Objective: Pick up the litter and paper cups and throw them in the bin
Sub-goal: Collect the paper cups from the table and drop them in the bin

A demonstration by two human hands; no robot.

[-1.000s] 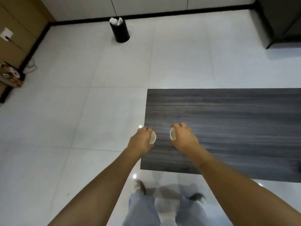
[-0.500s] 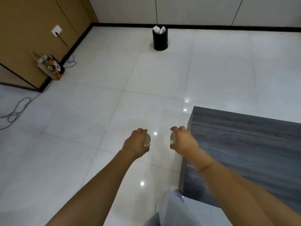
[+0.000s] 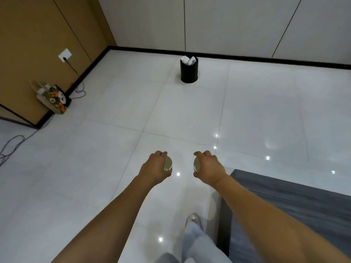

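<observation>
A: Both arms out over the white tiles. Left hand (image 3: 155,167) is curled round a paper cup (image 3: 168,163), mouth turned inward.

B: Right hand (image 3: 209,168) grips a second cup (image 3: 196,164), just left of the dark table (image 3: 296,209) corner.

A: Far ahead of the table, the black bin (image 3: 189,72) stands by the wall, white litter (image 3: 188,60) poking out.

A single head-worn wide-angle camera looked forward and steeply down over both outstretched forearms, the hands near mid-frame, the tiled floor (image 3: 114,168) stretching ahead to a far wall (image 3: 228,25); no second view.
</observation>
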